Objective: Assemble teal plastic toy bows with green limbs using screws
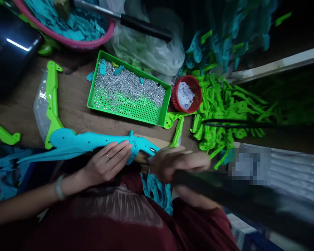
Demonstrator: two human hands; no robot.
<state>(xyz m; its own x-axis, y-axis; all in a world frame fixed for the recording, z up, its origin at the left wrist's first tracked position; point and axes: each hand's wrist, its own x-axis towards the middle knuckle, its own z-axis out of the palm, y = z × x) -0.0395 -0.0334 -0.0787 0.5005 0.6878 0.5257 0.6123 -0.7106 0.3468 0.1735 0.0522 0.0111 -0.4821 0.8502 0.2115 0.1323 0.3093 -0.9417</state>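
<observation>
A long blue plastic toy gun shell [91, 139] lies across the near edge of the table, its rounded end to the left. My left hand [108, 162], with a ring on one finger, rests on its middle with fingers stretched out flat. At the right end of the shell, a small metal piece [152, 150] shows in a slot. My right hand [181, 164] is beside that end, fingers curled and smeared by motion. A long dark bar-shaped thing [225, 190], badly blurred, runs from this hand toward the lower right; its kind cannot be made out.
A green perforated tray [128, 115] holds many small metal pins and blue bits. Right of it stand a red basket [174, 97] of white pieces and a heap of green plastic parts [222, 108]. A hammer [146, 28] lies over a pink basin [81, 44]. Blue parts [157, 190] lie below.
</observation>
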